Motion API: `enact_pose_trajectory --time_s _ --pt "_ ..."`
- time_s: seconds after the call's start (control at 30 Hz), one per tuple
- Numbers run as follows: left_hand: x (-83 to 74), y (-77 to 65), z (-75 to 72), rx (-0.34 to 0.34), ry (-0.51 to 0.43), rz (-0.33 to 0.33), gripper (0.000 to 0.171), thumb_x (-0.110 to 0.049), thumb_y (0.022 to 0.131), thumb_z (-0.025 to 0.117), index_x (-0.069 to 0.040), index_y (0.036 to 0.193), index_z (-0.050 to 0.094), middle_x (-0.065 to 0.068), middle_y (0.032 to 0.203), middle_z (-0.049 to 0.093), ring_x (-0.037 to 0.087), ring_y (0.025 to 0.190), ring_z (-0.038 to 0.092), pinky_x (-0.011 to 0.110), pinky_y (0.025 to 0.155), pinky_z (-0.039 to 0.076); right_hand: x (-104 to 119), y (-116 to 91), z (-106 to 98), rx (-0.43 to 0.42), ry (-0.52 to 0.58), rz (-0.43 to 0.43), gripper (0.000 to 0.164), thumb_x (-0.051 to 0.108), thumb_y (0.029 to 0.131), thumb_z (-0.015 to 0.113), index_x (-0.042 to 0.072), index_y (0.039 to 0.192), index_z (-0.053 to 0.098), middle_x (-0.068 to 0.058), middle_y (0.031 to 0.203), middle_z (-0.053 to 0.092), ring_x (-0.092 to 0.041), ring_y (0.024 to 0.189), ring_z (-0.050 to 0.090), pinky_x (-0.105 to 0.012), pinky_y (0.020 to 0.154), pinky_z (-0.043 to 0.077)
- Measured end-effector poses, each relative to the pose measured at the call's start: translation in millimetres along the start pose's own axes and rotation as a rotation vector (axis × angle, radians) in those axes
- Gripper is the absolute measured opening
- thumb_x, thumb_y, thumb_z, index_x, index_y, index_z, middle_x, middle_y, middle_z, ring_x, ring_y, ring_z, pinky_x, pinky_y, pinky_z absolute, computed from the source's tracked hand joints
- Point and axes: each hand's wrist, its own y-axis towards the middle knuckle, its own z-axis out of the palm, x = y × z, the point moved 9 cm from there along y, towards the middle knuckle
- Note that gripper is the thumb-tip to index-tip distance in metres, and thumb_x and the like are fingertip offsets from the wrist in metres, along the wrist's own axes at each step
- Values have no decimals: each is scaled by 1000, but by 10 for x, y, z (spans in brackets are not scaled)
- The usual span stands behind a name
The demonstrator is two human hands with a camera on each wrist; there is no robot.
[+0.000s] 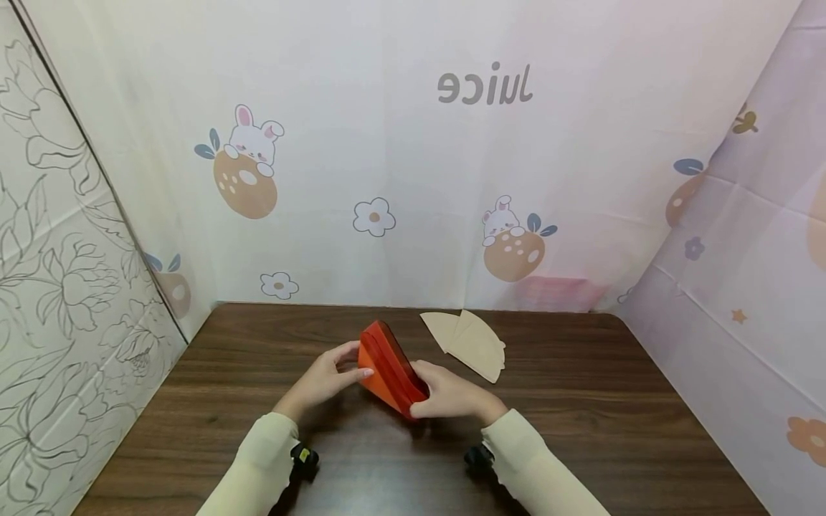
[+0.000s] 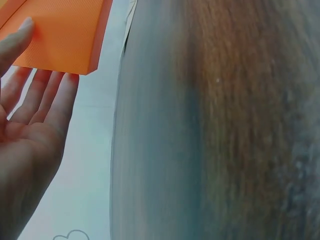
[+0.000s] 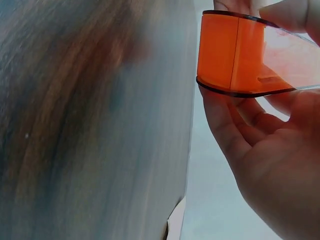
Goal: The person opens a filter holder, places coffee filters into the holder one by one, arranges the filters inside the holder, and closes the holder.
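Right now, your left hand (image 1: pixel 328 380) grips the orange case (image 1: pixel 388 367) just below the centre of the head frame, its thumb on the orange face and the other fingers reaching round the far side. Your right hand (image 1: pixel 452 390) grasps the same case at its lower right end, thumb on the near edge. Between your two hands the case sits tilted, one end toward the upper left and the other toward the lower right. In the upper right of the right wrist view, you see its rounded orange end with dark edges and a clear panel beside it.

Behind your right hand, right of centre in the head frame, pale fan-shaped sheets (image 1: pixel 477 345) lie overlapping on the dark wood-grained surface (image 1: pixel 581 408), near its far edge. Toward the bottom of the frame, your light sleeves (image 1: pixel 538 466) come in from either side, with a black device (image 1: pixel 305 460) at your left wrist and another at your right. Beyond the surface, a printed curtain (image 1: pixel 413 143) fills the upper frame, with rabbits, flowers and a mirrored "Juice".
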Motion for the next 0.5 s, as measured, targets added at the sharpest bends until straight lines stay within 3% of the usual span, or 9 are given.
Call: enact_pose_trajectory --time_s 0.2,0.5 --pt "-14 -21 40 1 -9 22 50 -23 92 76 -15 138 57 4 127 65 29 119 61 45 97 49 -30 -26 -6 15 -13 -3 46 13 77 67 20 122 59 8 103 58 -11 90 57 -31 79 50" --pt "-28 -66 78 -25 18 -7 46 -24 89 79 -16 130 61 -1 118 68 21 112 63 46 96 49 -35 -91 -26 5 -46 -9 39 16 80 67 21 118 60 9 100 57 -10 88 57 -29 76 50"
